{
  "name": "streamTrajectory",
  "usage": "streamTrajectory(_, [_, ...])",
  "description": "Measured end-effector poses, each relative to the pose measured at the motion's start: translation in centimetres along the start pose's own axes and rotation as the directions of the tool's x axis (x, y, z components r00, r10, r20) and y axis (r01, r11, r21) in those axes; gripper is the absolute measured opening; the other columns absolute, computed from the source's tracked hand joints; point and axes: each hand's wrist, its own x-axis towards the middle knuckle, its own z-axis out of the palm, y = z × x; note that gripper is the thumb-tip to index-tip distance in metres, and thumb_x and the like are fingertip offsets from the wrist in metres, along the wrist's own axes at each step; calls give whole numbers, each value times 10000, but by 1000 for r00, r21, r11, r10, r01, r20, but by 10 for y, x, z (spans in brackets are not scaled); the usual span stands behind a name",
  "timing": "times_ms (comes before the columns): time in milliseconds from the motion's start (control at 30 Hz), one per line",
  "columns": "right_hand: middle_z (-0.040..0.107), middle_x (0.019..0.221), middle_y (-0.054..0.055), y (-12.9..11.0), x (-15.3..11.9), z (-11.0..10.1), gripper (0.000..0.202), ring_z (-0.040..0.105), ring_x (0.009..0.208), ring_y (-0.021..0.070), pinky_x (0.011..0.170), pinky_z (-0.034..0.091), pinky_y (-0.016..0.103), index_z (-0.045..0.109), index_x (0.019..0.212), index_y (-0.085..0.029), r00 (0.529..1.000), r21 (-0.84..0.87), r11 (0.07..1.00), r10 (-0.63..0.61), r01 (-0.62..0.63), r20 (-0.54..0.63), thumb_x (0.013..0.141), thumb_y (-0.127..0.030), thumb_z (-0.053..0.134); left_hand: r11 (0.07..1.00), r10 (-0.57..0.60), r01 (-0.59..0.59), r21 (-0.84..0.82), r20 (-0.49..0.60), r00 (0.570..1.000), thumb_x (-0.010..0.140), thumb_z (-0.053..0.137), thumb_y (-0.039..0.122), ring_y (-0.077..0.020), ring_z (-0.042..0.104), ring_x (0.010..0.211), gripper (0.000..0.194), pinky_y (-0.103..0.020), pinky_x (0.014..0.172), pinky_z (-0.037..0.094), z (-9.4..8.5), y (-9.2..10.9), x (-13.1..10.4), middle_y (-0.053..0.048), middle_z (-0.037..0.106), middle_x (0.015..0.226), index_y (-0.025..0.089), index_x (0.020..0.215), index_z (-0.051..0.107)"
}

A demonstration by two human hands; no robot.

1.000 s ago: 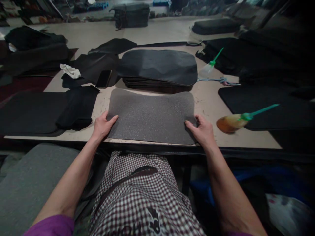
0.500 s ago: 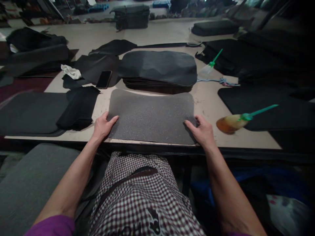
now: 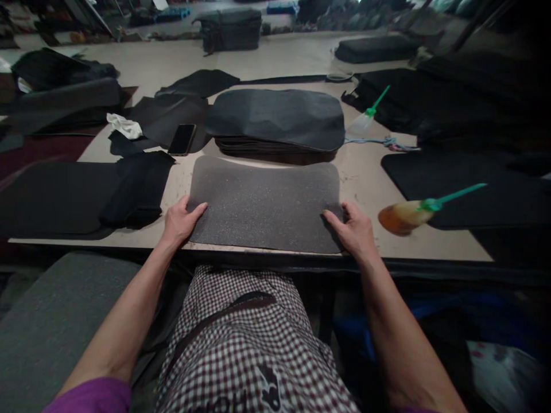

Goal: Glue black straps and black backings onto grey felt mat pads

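A grey speckled sheet (image 3: 264,206) with rounded corners lies at the table's front edge, its far edge curving. My left hand (image 3: 181,221) grips its left side, thumb on top and the other fingers partly hidden at the edge. On the right side, my right hand (image 3: 350,226) holds it the same way. Just behind the sheet stands a stack of black rounded panels (image 3: 278,120). A squeeze bottle of amber liquid (image 3: 400,217), with a green nozzle, leans to the right of my right hand.
Black panels (image 3: 51,198) and a folded dark cloth (image 3: 135,189) lie at left. A phone (image 3: 182,139) and a crumpled white cloth (image 3: 124,125) are further back. At right are another green-nozzled bottle (image 3: 364,121), blue cord (image 3: 387,141) and a dark panel (image 3: 469,189).
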Motion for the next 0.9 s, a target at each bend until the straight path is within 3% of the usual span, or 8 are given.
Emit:
streamTrajectory(167, [732, 866, 68, 1, -1, 1, 405, 645, 700, 253, 682, 508, 365, 694, 1093, -216, 1000, -5, 1000, 0, 0, -9, 884, -560, 659, 1000, -5, 5, 13, -4, 1000, 876, 633, 621, -230, 650, 773, 431, -319, 712, 469, 0, 1, -1, -49, 730, 873, 205, 975, 678])
streamTrajectory(900, [747, 955, 73, -1, 0, 0, 363, 682, 803, 279, 753, 516, 386, 694, 1088, -229, 1000, 2, 1000, -7, 7, 4, 895, -534, 657, 1000, 20, -19, 24, -16, 1000, 881, 615, 619, -236, 645, 772, 445, -329, 731, 480, 0, 2, -2, -52, 724, 876, 203, 1016, 692])
